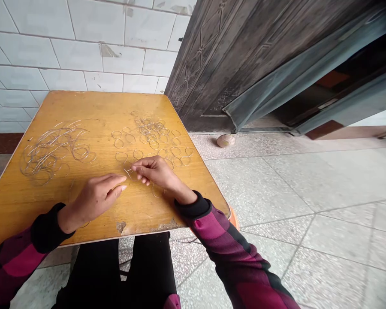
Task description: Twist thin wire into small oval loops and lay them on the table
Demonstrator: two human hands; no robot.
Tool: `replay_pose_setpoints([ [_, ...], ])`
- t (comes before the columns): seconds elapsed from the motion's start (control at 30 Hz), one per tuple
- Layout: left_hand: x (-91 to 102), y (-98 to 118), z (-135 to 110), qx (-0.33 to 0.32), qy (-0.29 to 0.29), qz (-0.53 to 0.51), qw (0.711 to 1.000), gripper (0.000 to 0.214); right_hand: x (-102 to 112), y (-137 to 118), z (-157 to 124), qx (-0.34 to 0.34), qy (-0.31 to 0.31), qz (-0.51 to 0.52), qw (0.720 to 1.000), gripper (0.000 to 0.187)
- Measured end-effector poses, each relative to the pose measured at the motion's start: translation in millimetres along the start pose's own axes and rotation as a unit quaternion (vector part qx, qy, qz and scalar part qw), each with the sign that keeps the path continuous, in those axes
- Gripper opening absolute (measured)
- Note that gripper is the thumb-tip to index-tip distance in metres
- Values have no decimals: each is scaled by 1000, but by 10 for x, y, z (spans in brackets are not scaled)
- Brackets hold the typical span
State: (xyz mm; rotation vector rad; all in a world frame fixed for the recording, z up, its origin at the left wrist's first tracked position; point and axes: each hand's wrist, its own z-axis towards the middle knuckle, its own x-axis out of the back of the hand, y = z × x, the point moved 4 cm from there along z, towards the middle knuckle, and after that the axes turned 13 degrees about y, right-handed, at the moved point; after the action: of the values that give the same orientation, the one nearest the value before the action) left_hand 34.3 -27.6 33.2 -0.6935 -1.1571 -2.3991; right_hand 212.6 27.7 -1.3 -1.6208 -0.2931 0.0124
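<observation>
Both my hands rest on a worn wooden table (51, 107), close to its near edge. My left hand (98, 195) has its fingers pressed together around one end of a thin wire (128, 172). My right hand (154, 171) pinches the same wire at the other end, fingertips almost meeting the left ones. Beyond them lie several small wire loops (152, 139) spread in rows. A tangled pile of loose wire (51, 148) sits at the table's left. One loop (157, 192) lies under my right wrist.
A white tiled wall (77, 47) stands behind the table. A dark carved door (244, 56) hangs open at the right. The floor is speckled stone tile (309, 206), with a small round object (225, 140) by the door sill. The table's near edge is chipped.
</observation>
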Motion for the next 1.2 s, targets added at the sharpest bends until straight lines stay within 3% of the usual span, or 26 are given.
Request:
replay_pose_setpoints([
  [0.07,74,5,26,-39,55,22,997,17,-1,-23,-15,5,-28,-30,999,26],
  [0.13,78,-70,74,-21,58,34,997,15,-19,-45,-33,21,-49,-51,997,26],
  [0.27,-113,-289,115,101,-106,-43,988,17,-66,-58,-60,41,-68,-54,995,28],
  [0.33,-182,-353,100,151,-149,-83,974,22,-83,-48,-62,34,-72,-35,996,28],
  [0.5,-217,-358,83,221,-153,-168,948,26,-102,-5,-40,-3,-79,44,996,35],
  [0.67,-180,-329,97,262,-120,-169,942,25,-75,30,-26,-20,-66,52,996,34],
  [0.8,-215,-321,72,282,-160,-210,923,27,-65,-48,-69,78,-52,-47,994,19],
  [1.0,-280,-346,32,300,-225,-243,895,29,-96,-241,-188,275,-61,-194,940,16],
  [1.2,-305,-300,28,324,-238,-231,886,17,-110,-252,-238,328,-74,-266,904,20],
])
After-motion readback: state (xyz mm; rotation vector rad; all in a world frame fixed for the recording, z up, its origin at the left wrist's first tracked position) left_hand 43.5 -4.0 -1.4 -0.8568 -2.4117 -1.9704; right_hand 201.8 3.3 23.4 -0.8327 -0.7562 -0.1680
